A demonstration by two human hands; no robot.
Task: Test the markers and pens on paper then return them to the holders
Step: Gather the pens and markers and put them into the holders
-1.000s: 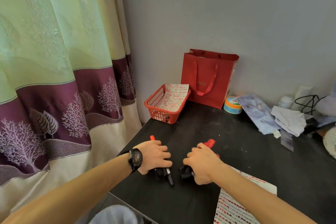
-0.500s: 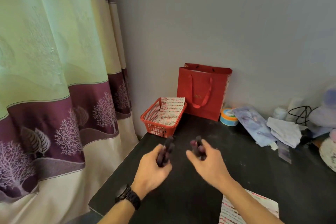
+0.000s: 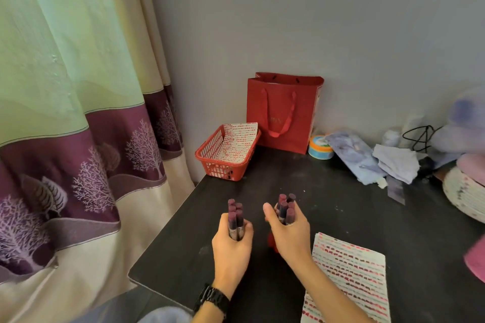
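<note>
Head view, one black table.

Two hands, both raised over the table's near left part, each clenched round an upright bundle. The left hand grasps the left marker bundle with about six dark cap ends up; the exact count is unclear. The right hand grasps the right marker bundle, also about six.

One paper sheet covered in test strokes lies at the near edge, just right of the right forearm. One red basket sits at the far left corner, paper-lined. One red bag stands behind the basket against the wall. One watch is on the left wrist.
</note>
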